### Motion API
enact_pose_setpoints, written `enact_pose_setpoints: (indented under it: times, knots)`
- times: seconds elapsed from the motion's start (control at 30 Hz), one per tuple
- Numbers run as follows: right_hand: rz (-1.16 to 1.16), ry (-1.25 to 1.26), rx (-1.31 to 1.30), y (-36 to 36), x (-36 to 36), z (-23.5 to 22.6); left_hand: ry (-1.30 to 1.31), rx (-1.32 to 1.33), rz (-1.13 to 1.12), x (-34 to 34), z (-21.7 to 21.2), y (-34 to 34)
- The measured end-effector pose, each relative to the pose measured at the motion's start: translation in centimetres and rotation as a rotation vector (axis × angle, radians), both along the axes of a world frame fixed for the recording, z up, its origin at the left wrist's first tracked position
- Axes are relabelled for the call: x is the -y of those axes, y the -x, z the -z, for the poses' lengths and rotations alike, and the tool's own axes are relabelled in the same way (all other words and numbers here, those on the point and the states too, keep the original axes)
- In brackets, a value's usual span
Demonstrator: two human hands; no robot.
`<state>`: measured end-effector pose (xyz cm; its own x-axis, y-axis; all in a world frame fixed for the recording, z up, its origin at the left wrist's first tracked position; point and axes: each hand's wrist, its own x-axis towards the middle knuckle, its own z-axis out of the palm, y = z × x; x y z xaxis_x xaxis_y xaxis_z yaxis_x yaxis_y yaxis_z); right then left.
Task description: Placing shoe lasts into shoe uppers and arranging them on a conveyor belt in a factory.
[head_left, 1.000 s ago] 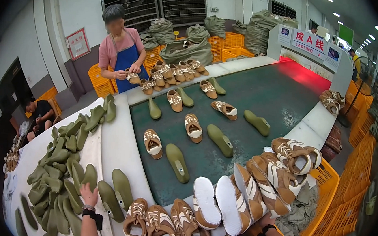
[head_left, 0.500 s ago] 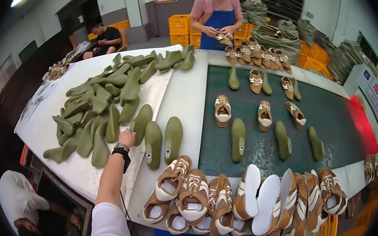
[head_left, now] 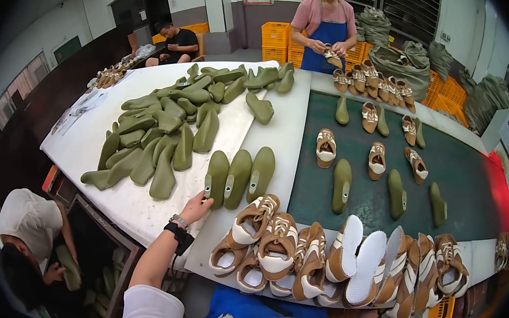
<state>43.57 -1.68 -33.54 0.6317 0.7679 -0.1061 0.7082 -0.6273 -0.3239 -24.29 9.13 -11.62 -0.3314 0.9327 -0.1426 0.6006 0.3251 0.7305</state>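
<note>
At the left table's near right corner, my left hand pinches the heel end of a green shoe last. That last stands in a row with a second last and a third last. Just right of the hand is a group of brown and white sneakers along the near edge. My right hand is low at the right, mostly hidden beneath the sneakers and the white-soled shoe uppers; its fingers do not show.
A heap of green lasts covers much of the white table. Sneakers and lasts stand in rows on a dark green mat. Across the table a person in a blue apron handles a shoe. Another person at lower left holds a last.
The last in my left hand has moved right and nearer, joining the other two. Another last now shows at the heap's right edge. The view has shifted left.
</note>
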Motion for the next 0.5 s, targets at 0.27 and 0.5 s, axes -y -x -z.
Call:
enact_pose_setpoints:
  times: [0.27, 0.5]
  knots:
    - [-0.004, 0.137, 0.084, 0.9, -0.2, -1.5, -0.186, -0.065, 0.060, 6.2, 4.6, -2.9]
    - [-0.253, 0.145, 0.104, 0.0, 1.5, -1.4, -0.596, 0.125, 0.377, 9.5, -16.8, -12.3]
